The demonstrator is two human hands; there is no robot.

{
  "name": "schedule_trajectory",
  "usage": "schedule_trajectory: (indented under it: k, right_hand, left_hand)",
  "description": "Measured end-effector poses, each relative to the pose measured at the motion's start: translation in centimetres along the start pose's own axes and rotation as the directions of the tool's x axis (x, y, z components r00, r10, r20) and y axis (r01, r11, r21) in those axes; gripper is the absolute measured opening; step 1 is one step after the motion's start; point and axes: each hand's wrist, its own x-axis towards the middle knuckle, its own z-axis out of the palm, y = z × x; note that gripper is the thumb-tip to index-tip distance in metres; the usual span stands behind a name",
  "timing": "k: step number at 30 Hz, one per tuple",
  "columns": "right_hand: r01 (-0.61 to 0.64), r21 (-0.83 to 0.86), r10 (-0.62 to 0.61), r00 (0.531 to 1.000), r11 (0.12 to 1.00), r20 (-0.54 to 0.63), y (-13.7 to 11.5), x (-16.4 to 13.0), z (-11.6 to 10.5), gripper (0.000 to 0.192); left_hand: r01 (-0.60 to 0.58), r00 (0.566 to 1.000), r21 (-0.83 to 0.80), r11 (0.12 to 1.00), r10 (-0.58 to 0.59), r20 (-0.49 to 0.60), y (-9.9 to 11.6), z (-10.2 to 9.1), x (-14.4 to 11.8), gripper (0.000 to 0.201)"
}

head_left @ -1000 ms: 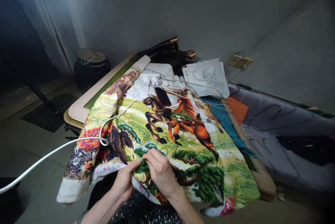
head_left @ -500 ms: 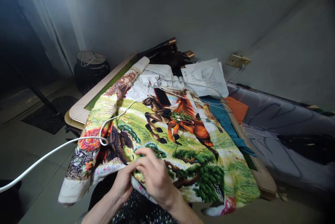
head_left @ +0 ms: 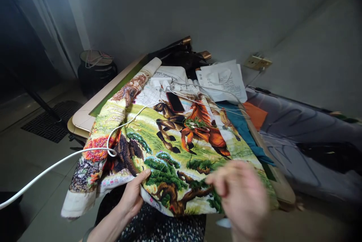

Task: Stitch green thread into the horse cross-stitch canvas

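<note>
- Head view: I see my left hand (head_left: 132, 196) at the near edge of the worktop (head_left: 85, 115), its grip pinching the near hem of the cross-stitch tapestry (head_left: 175, 140), thumb on top and fingers tucked beneath; I judge this keeps the cloth taut and lifted toward me.
- My right hand (head_left: 240, 193) is raised above the tapestry's near right part and is blurred. The fingers look bunched together as if pinching something fine, but I cannot tell whether a needle or thread sits in that grip.
- The tapestry, with running horses and green trees, is draped over the worktop and spills off the near edge onto my lap, so the stitched patch by my left thumb lies within easy reach.
- A red phone (head_left: 175, 102) lies face up on the tapestry toward the far edge, just beside white chargers (head_left: 160, 82); it is probably parked there to stay plugged in.
- A white cable (head_left: 56, 164) runs from the left, off the worktop, up across the tapestry's left side toward the chargers.
- A tangle of green thread (head_left: 195, 124) rests on the orange horse, near the middle.
- A white printed bag (head_left: 223, 81) lies at the far right corner, and a dark pot (head_left: 96, 70) stands on the floor beyond the left edge.
</note>
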Motion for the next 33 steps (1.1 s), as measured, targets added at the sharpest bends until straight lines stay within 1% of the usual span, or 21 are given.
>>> schedule_trajectory:
  k: [1, 2, 3, 4, 5, 7, 9, 15, 19, 21, 25, 27, 29, 33]
  right_hand:
    - [-0.033, -0.022, 0.036, 0.993, 0.999, 0.115, 0.9, 0.1, 1.3, 0.025]
    - [-0.059, -0.077, 0.077, 0.965, 0.995, 0.250, 1.9, 0.1, 2.6, 0.023]
    - [-0.051, -0.154, 0.104, 0.930, 0.987, 0.352, 2.7, 0.0, 3.9, 0.020]
    - [-0.015, -0.239, 0.118, 0.899, 0.971, 0.421, 3.5, -0.2, 4.9, 0.018]
    - [0.039, -0.312, 0.115, 0.881, 0.949, 0.459, 4.0, -0.3, 5.8, 0.018]
    - [0.145, -0.400, 0.073, 0.873, 0.905, 0.482, 4.7, -0.6, 6.8, 0.022]
    - [0.201, -0.420, 0.031, 0.875, 0.885, 0.484, 4.9, -0.8, 7.2, 0.025]
    - [0.239, -0.448, 0.002, 0.881, 0.861, 0.474, 4.8, -0.6, 7.3, 0.026]
    - [0.286, -0.496, -0.011, 0.874, 0.820, 0.486, 4.7, -0.4, 7.6, 0.027]
    - [0.327, -0.546, -0.010, 0.864, 0.771, 0.503, 4.5, -0.3, 7.7, 0.027]
    - [0.442, -0.649, -0.011, 0.831, 0.620, 0.555, 4.2, -0.2, 8.1, 0.023]
    - [0.477, -0.671, -0.012, 0.820, 0.567, 0.572, 4.1, -0.1, 8.2, 0.020]
    - [0.493, -0.659, -0.023, 0.810, 0.569, 0.586, 4.1, 0.0, 8.1, 0.019]
    - [0.522, -0.591, -0.095, 0.793, 0.615, 0.601, 4.2, 0.5, 7.6, 0.019]
  left_hand:
    - [0.002, 1.000, 0.004, 1.000, -0.002, 0.006, 0.0, -0.1, 0.0, 0.020]
    - [0.002, 1.000, 0.008, 1.000, -0.002, 0.009, 0.0, -0.1, 0.1, 0.018]
    - [0.001, 1.000, 0.012, 1.000, -0.001, 0.008, 0.0, -0.2, 0.1, 0.017]
    - [-0.003, 1.000, 0.017, 1.000, 0.003, 0.004, -0.1, -0.2, 0.1, 0.015]
    - [-0.009, 1.000, 0.022, 1.000, 0.009, -0.004, -0.1, -0.3, 0.2, 0.013]
    - [-0.020, 1.000, 0.030, 0.999, 0.020, -0.015, -0.1, -0.3, 0.3, 0.009]
    - [-0.030, 0.999, 0.037, 0.999, 0.031, -0.019, -0.2, -0.4, 0.4, 0.006]
    - [-0.040, 0.999, 0.036, 0.999, 0.041, -0.027, -0.2, -0.3, 0.4, 0.006]
    - [-0.041, 0.999, 0.040, 0.998, 0.042, -0.026, -0.2, -0.3, 0.4, 0.005]
    - [-0.043, 0.999, 0.042, 0.998, 0.044, -0.025, -0.3, -0.4, 0.5, 0.005]
    - [-0.050, 0.999, 0.018, 0.999, 0.050, -0.012, -0.3, -0.5, 0.5, 0.009]
    - [-0.048, 0.999, 0.005, 0.999, 0.048, -0.013, -0.3, -0.5, 0.5, 0.010]
    - [-0.046, 0.999, 0.006, 0.999, 0.046, -0.019, -0.3, -0.3, 0.4, 0.009]
    - [-0.047, 0.998, 0.015, 0.999, 0.048, -0.028, -0.3, 0.0, 0.2, 0.007]
